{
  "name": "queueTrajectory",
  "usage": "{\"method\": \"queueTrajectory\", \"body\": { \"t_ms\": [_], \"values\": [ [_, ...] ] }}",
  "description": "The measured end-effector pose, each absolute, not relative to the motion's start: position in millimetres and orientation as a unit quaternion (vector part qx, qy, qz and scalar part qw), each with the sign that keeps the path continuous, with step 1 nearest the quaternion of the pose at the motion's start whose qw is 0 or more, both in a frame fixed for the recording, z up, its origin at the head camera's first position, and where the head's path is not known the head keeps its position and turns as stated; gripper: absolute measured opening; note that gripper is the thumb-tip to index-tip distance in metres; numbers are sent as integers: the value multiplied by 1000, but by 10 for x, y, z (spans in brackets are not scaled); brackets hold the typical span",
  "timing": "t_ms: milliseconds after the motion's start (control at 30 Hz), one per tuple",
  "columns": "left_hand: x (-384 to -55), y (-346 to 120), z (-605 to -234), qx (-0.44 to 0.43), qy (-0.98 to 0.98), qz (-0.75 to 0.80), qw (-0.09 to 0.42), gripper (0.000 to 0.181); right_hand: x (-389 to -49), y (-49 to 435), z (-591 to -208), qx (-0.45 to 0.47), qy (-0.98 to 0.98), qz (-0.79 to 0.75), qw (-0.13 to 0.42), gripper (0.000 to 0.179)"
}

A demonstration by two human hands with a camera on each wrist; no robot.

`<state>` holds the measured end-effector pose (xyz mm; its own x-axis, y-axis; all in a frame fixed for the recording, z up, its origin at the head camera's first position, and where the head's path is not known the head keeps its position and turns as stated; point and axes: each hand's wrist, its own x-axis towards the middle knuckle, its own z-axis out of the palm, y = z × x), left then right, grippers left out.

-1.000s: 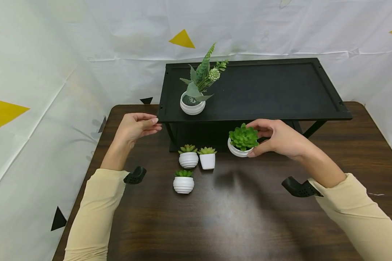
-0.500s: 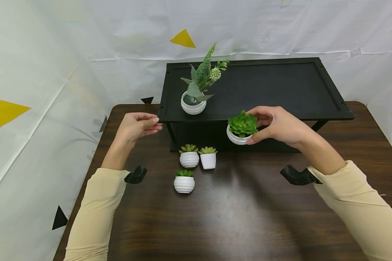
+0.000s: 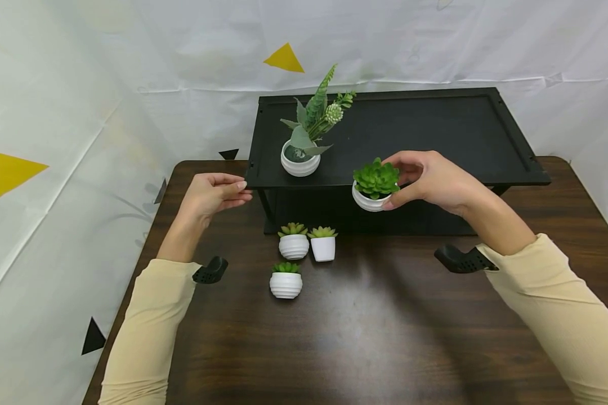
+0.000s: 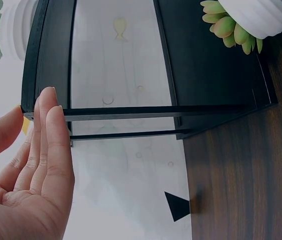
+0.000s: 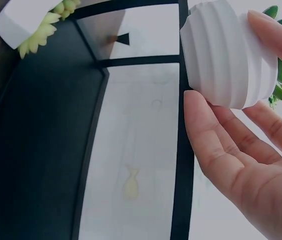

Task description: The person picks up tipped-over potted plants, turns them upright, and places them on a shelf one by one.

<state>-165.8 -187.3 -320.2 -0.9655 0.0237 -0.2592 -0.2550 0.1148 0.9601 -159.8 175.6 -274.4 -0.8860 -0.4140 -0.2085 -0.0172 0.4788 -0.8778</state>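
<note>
In the head view my left hand (image 3: 214, 198) pinches the front left corner of the black two-tier shelf (image 3: 425, 135). The left wrist view has the thumb (image 4: 3, 132) on the top board and nearly straight fingers (image 4: 56, 145) below it. My right hand (image 3: 430, 183) holds a white ridged pot with a bright green succulent (image 3: 376, 179), raised at the front edge of the top board. From the right wrist the pot (image 5: 225, 55) sits between thumb and fingers. A potted leafy plant (image 3: 301, 164) with a white bloom stands on the top board's left side.
Three small potted succulents stand on the brown wooden table (image 3: 334, 337): a ridged pot (image 3: 293, 246) and a smooth tapered pot (image 3: 323, 248) side by side before the shelf, another ridged pot (image 3: 286, 285) nearer. White sheeting (image 3: 410, 45) hangs behind.
My right hand has lifted the green succulent pot upward, toward the level of the top board. The left hand keeps its hold on the shelf corner.
</note>
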Motion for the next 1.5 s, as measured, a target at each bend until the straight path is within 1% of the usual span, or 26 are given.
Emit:
{"method": "queueTrajectory", "body": {
  "t_ms": [400,600,767,1167,1500],
  "values": [
    [-1663,-1875,-3202,-78,737,663,106,30,-1747,1731,-2646,-124,841,-489,197,60],
    [-1659,-1874,-3197,-77,740,660,106,31,-1829,1711,-2605,-117,851,-478,186,57],
    [-1659,-1876,-3193,-79,740,660,106,31,-1898,1694,-2598,-112,853,-476,182,59],
    [-1659,-1876,-3195,-78,738,662,105,31,-2032,1638,-2638,-95,843,-494,190,69],
    [-1653,-1873,-3193,-81,741,659,104,31,-2090,1590,-2680,-94,824,-522,198,66]
  ]
}}
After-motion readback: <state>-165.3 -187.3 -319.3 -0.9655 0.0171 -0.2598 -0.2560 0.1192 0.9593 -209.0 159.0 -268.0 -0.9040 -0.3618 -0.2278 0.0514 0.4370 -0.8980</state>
